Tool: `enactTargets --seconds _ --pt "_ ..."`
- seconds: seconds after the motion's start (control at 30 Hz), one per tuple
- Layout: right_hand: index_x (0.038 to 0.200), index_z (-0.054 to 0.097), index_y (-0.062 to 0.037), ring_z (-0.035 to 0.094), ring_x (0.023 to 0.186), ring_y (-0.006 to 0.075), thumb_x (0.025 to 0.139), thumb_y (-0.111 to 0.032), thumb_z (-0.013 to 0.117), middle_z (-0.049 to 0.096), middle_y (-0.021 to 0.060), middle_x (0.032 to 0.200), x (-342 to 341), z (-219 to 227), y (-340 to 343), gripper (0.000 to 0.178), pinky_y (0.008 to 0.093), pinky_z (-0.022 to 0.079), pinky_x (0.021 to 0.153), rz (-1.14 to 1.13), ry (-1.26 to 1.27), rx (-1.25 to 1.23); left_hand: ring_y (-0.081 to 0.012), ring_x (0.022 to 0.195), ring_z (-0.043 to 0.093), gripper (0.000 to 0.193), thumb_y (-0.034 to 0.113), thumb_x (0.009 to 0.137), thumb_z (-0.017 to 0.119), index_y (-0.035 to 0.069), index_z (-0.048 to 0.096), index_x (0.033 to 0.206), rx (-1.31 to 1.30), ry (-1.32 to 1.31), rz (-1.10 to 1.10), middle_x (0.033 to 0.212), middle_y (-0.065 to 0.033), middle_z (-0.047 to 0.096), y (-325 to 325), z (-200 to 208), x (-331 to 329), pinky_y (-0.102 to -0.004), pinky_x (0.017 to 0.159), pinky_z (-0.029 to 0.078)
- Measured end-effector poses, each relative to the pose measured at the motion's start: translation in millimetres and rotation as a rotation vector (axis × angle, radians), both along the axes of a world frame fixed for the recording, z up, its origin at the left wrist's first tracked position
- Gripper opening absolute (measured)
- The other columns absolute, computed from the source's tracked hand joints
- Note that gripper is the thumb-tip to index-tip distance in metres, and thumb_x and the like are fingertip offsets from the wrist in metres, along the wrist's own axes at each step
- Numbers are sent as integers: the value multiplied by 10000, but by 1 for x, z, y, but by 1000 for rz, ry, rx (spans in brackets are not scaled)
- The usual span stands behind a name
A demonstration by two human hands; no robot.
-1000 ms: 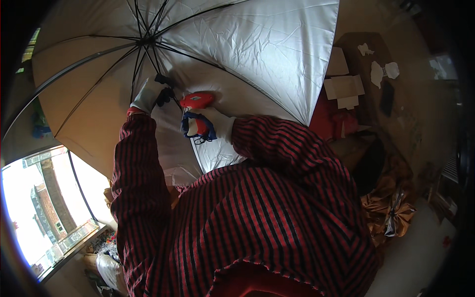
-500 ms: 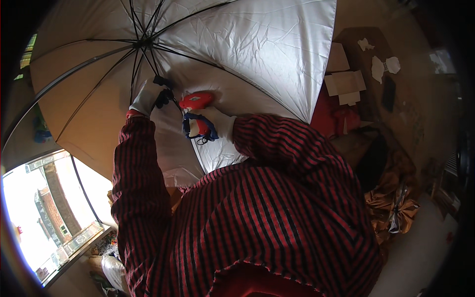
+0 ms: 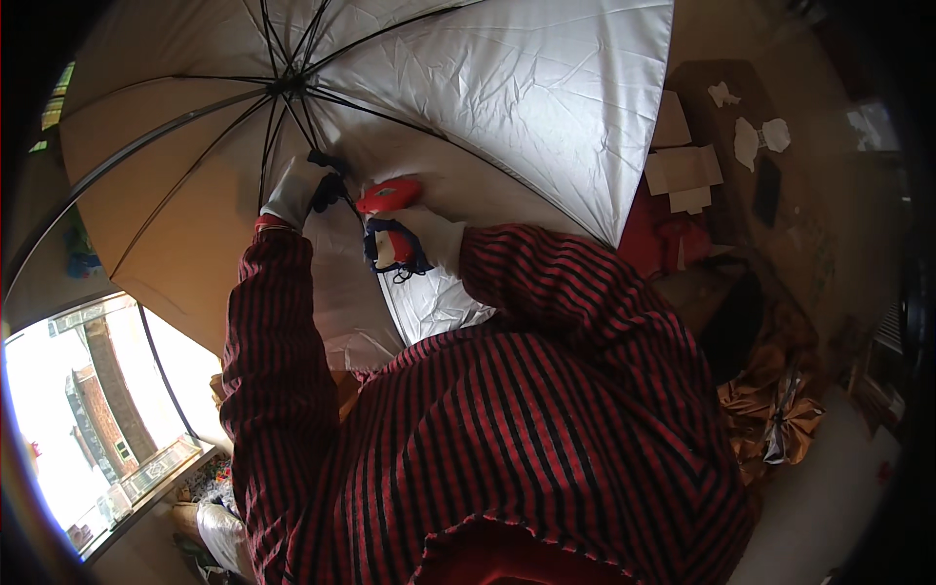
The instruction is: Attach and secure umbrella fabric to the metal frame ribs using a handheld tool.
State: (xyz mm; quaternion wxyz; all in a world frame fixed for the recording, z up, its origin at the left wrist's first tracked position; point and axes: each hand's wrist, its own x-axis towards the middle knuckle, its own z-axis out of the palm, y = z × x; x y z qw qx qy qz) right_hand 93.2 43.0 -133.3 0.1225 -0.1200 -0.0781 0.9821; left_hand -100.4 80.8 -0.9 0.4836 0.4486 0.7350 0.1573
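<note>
An open umbrella with a silvery lining and thin black ribs spreads before me, its inner side showing. My left hand, in a pale glove with dark fingertips, is closed at one of the ribs below the hub. To its right, my right hand, also in a pale glove, grips a red hand-held tool whose exact kind I cannot make out. The tool's rounded top lies close to the same rib. A navy strap with a thin looped cord hangs around that hand's fingers.
At the right, an opened cardboard box and white paper scraps lie on a brown surface, near a dark flat object. Crumpled copper-coloured wrapping sits at the lower right. A bright window is at the lower left.
The umbrella has shifted very slightly to the right in view. Both hands keep nearly the same place and hold, with the left fingers moved a little.
</note>
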Motion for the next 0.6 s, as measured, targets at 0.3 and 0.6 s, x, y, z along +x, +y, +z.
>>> enactTargets --seconds 0.3,0.6 --pt "1022 591 -32 609 750 142 972 -222 502 635 51 875 0 23 5 215 272 494 676 -21 -244 83 -168 432 553 157 163 842 581 15 633 826 61 97 51 583 -96 607 -4 -7 0 -287 377 402" --pt "969 585 -24 658 750 217 909 -172 606 647 95 845 6 57 21 161 350 549 669 -246 113 215 -363 819 671 274 130 814 499 2 633 1016 -39 1007 -191 882 -223 676 37 56 -82 -442 704 541"
